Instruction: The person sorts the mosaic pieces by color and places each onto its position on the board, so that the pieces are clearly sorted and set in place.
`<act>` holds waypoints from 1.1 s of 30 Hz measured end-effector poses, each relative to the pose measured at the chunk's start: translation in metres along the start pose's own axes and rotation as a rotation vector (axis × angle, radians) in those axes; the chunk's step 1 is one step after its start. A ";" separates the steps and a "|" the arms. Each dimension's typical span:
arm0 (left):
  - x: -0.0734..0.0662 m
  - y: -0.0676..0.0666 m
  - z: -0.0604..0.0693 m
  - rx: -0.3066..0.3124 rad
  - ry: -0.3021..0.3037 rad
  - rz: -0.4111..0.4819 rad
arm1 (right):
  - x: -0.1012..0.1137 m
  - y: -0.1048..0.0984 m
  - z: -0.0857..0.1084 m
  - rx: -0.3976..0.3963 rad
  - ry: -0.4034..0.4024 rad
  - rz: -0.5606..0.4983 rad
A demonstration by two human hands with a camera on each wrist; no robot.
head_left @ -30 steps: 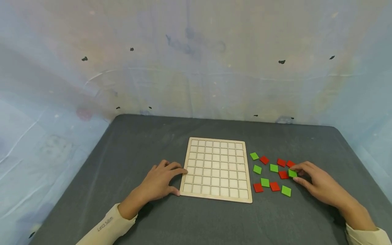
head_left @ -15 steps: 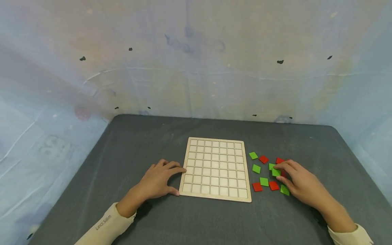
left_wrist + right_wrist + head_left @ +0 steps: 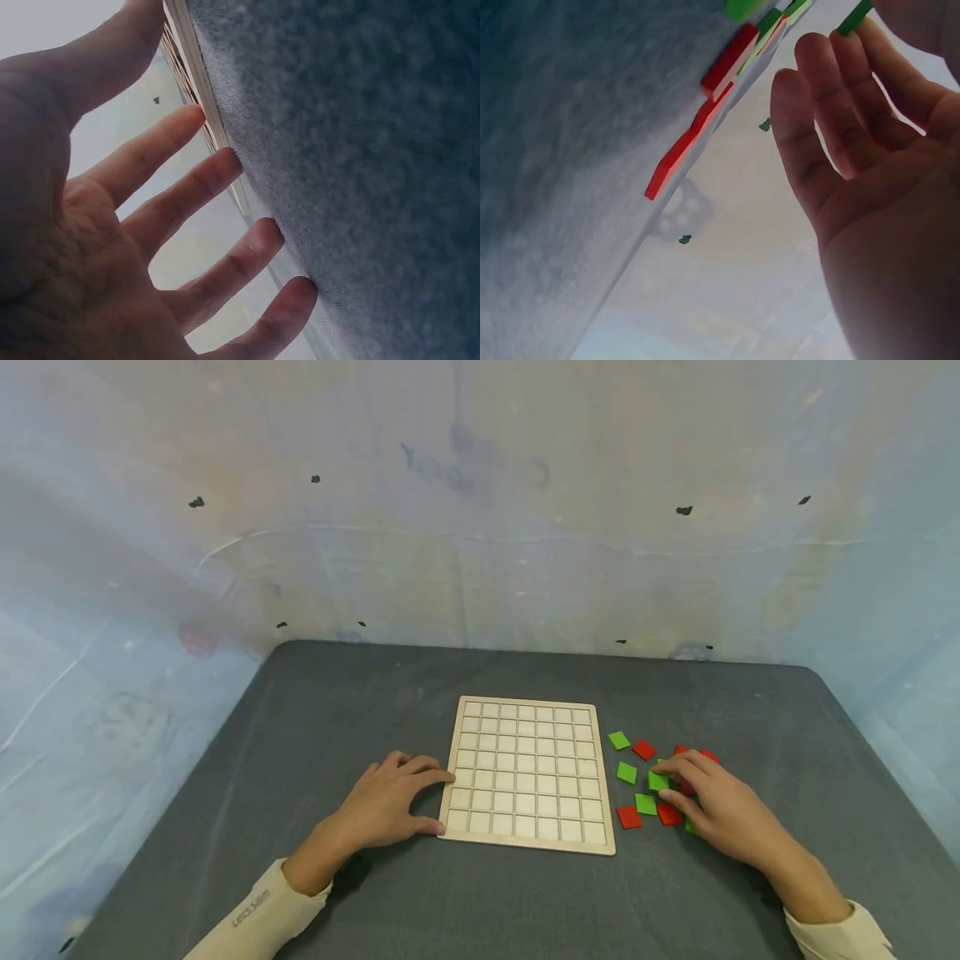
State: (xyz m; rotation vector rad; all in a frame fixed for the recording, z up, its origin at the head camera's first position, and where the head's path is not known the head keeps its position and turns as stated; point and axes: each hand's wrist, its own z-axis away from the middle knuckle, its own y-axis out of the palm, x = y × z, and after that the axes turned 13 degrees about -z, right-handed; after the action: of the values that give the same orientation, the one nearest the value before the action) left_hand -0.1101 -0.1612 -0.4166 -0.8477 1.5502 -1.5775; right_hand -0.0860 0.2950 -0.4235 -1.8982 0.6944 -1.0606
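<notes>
A square wooden board (image 3: 527, 763) with a grid of shallow cells lies flat on the table. My left hand (image 3: 386, 806) rests at its left side, thumb and index finger touching the edge; in the left wrist view the fingers (image 3: 176, 202) are spread and fairly straight. Between thumb and fingertips, my right hand (image 3: 727, 810) pinches a green square tile (image 3: 657, 781), also seen as a green edge (image 3: 855, 16) in the right wrist view. It is over the loose red and green tiles to the right of the board, partly covering several.
Loose tiles near the board include a green tile (image 3: 618, 740), a red tile (image 3: 643, 750) and another red tile (image 3: 629, 817). The dark grey table (image 3: 360, 693) meets a hanging pale sheet (image 3: 480, 527) at its back edge.
Holding the green tile, my right hand has moved left from the outer side of the loose tiles toward the board. My left hand stays at the board's edge.
</notes>
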 end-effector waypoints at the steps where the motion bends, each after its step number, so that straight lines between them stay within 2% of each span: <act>1: 0.000 0.000 0.000 -0.004 -0.001 -0.005 | 0.001 0.001 -0.001 -0.002 -0.003 -0.002; 7: -0.002 0.001 -0.002 -0.009 -0.011 -0.012 | 0.006 0.004 -0.006 -0.013 -0.031 -0.004; 17: -0.004 0.001 -0.001 0.004 -0.045 0.023 | 0.014 0.013 -0.015 0.023 -0.055 -0.008; 22: -0.004 -0.001 -0.004 0.009 -0.079 0.043 | 0.017 0.014 -0.017 0.009 -0.077 -0.015; 28: -0.006 -0.004 -0.005 0.032 -0.107 0.061 | 0.019 0.014 -0.018 0.020 -0.066 -0.035; 33: -0.006 -0.001 -0.004 0.021 -0.102 0.056 | 0.022 0.019 -0.022 0.020 -0.068 -0.039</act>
State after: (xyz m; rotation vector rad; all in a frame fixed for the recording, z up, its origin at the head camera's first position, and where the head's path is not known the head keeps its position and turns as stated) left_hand -0.1112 -0.1541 -0.4158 -0.8526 1.4699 -1.4855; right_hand -0.0954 0.2600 -0.4242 -1.9288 0.6082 -1.0189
